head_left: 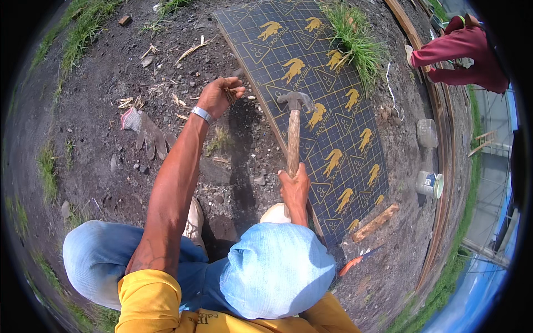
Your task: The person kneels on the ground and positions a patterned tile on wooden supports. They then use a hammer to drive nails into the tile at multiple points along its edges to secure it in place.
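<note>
My right hand [295, 190] is wrapped round the wooden handle of a claw hammer [293, 136], whose metal head points away from me over a dark panel. That panel [302, 72] lies on the ground at a slant, patterned with a yellow grid and yellow animal figures. Beyond its left edge my left hand [221, 95] is raised with fingers curled round a small bunch of thin brown nails [230, 95]. A watch band circles that wrist. On the soil left of my forearm rests a dirty work glove [149, 133] with a pale cuff.
Right of the panel's near end lie a rough wood offcut [375, 222] and an orange-handled saw [352, 265]. Two clear plastic jars [426, 133] stand or lie near long timbers [444, 166]. A grass tuft [360, 47] overhangs the panel. Another person [463, 53] in dark red is at upper right.
</note>
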Available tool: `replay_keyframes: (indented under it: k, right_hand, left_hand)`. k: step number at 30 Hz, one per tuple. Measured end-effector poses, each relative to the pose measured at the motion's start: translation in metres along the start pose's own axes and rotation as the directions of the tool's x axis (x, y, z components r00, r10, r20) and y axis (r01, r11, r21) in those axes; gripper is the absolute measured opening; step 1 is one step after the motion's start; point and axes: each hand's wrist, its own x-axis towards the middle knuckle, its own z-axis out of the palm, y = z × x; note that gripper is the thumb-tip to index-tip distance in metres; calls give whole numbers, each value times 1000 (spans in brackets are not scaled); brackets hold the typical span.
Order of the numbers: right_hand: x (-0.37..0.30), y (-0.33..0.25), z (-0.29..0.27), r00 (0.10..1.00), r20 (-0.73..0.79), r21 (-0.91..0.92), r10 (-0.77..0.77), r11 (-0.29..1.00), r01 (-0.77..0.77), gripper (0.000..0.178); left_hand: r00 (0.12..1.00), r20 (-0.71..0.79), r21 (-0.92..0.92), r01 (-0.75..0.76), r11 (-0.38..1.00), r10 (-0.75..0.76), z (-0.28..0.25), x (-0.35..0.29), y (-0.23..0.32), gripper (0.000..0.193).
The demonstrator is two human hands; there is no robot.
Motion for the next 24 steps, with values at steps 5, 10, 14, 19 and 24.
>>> replay_keyframes:
  k: [5,10,14,19,24]
  right_hand:
    - [-66,78,-53,907,-26,374,421,845,-382,29]
    - [-92,120,-102,865,-53,415,499,799,-436,23]
    - [-91,123,-112,849,-40,539,526,727,-425,21]
    - [-77,121,-111,877,-34,566,479,732,-378,18]
    - [-74,132,-139,898,48,559,437,733,-387,22]
  left_hand:
    - [987,118,114,97,989,-111,27,-7,-3,30]
    - [973,195,150,98,984,-127,44,-12,-21,31]
    - [972,174,221,117,968,-157,40,-10,-33,32]
    - [991,48,336,105,936,-128,27,-2,-29,28]
    - [1000,-7,452,2,892,2,25,-3,-18,22]
